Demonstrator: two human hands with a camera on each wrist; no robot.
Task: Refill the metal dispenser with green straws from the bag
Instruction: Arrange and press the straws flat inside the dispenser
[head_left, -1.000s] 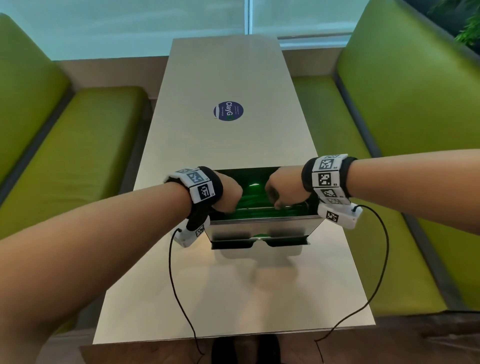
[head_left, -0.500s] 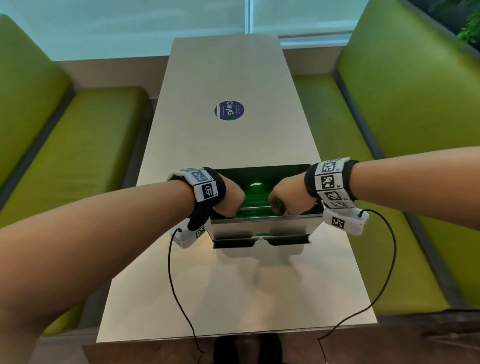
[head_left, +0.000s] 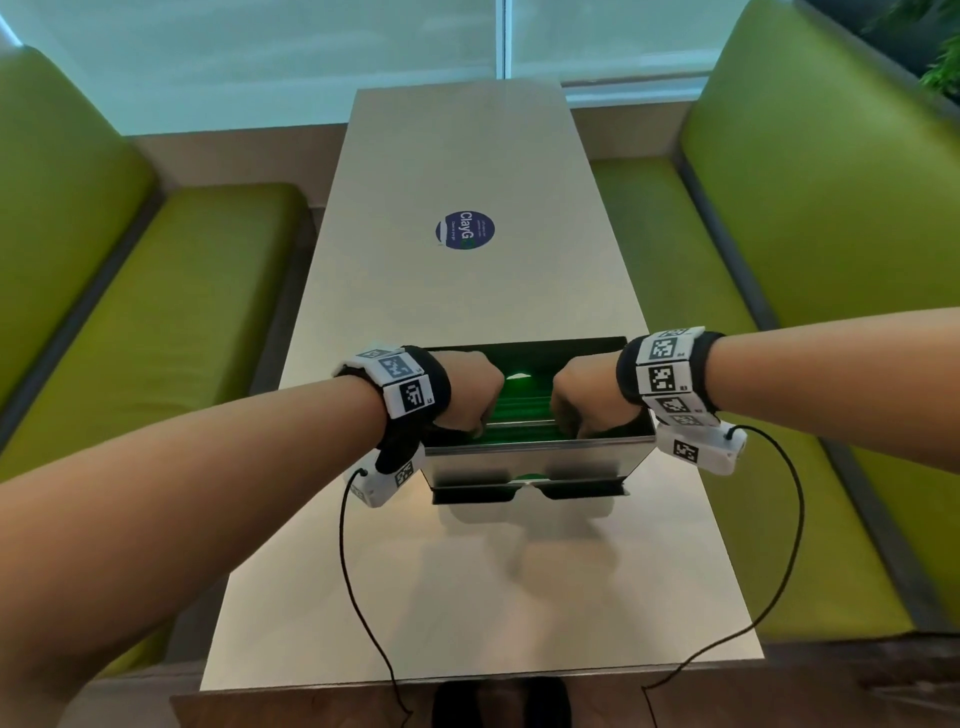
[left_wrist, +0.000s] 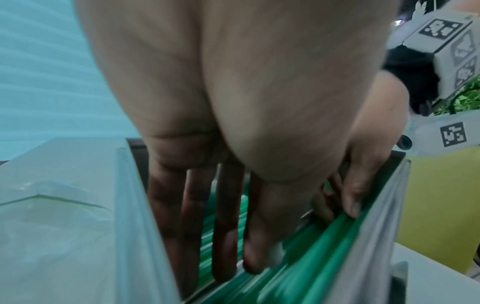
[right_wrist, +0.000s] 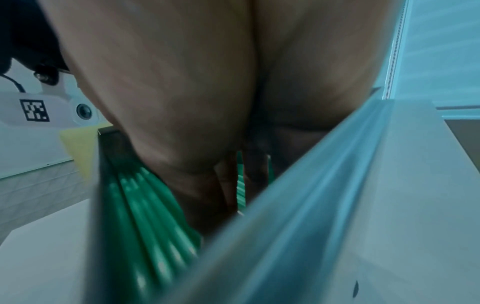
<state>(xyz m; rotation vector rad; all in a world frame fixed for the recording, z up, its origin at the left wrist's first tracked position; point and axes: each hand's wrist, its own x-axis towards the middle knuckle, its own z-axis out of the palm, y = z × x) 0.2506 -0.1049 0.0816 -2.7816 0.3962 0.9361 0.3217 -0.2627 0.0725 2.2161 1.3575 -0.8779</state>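
The refill looked far along: the metal dispenser (head_left: 535, 457) stood open-topped on the near half of the table, and its inside was already lined with green straws (left_wrist: 324, 242) lying lengthwise, while no bag could be seen in any view. What seemed left was settling the load and closing up, though no lid showed either. Both hands were down inside the box. The left hand (head_left: 467, 389) reached in with its fingers (left_wrist: 226, 226) extended and fairly straight, pressing down on the straws rather than grasping them. The right hand (head_left: 582, 397) was also among the straws at the other end; its fingers were mostly hidden behind the palm and the box wall, so whether it gripped or merely pressed could not be told. The room was a booth, with green upholstered benches (head_left: 171, 322) on both sides and a frosted window (head_left: 311, 52) beyond. The long pale table (head_left: 467, 597) carried a round dark sticker (head_left: 465, 230) past the dispenser.
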